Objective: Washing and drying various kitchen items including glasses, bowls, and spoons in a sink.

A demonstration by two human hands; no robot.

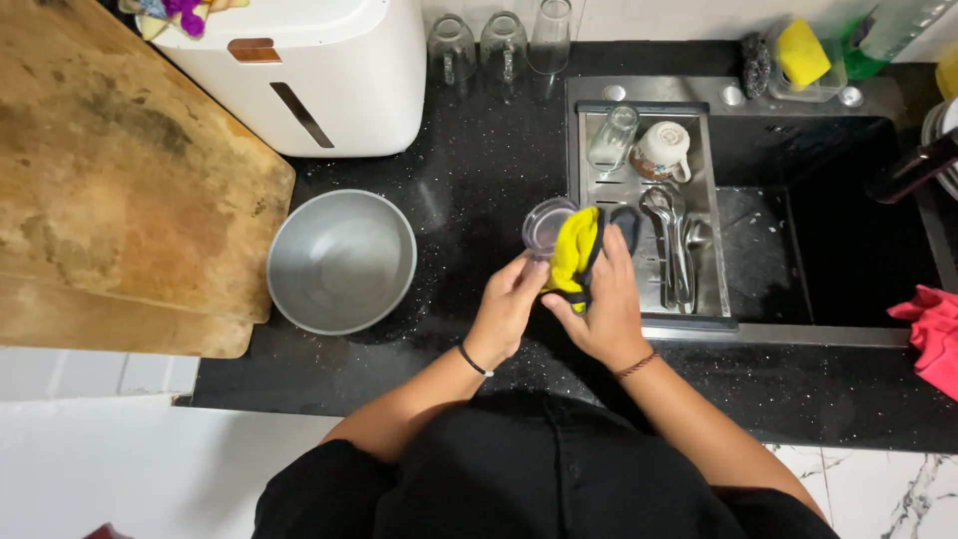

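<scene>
My left hand (506,307) grips a clear drinking glass (545,226) by its lower part, with the mouth tilted up and away from me. My right hand (602,299) presses a yellow cloth with a dark edge (574,250) against the right side of the glass. Both hands meet over the black speckled counter (469,170), just left of the sink's drying rack (639,190). The base of the glass is hidden by my fingers.
An empty metal bowl (341,260) sits left of my hands, beside a large wooden board (120,190) and a white appliance (319,70). The rack holds a glass, a mug (663,150) and spoons (671,235). Three upturned glasses (499,45) stand behind. A red cloth (933,334) lies right of the sink.
</scene>
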